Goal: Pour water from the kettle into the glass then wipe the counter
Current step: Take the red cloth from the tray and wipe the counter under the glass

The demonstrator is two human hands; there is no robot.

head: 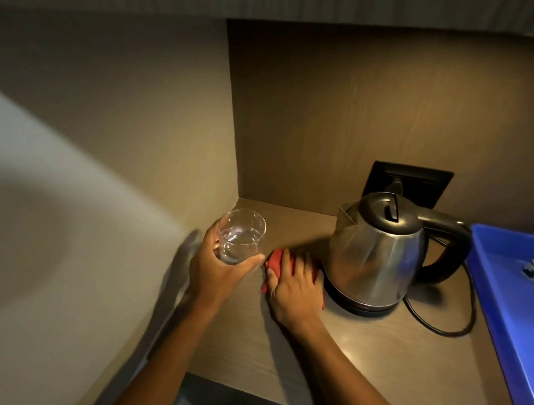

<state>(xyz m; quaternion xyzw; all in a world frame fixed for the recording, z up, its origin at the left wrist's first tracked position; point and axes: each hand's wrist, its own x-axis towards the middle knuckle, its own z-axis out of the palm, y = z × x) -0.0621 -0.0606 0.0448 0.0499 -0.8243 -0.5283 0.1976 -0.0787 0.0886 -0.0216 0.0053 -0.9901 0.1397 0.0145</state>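
Counter is being wiped, by my reading: the right hand lies flat, fingers spread over a red cloth pressed just left of the kettle base. The left hand wraps the glass, holding water, seemingly lifted clear, so bare surface lies left of the cloth.

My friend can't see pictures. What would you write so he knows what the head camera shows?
A person's left hand holds a glass of water above a wooden counter while the right hand presses a red cloth flat on it. Beside the cloth, a steel electric kettle sits on its base, with a blue tray at right.
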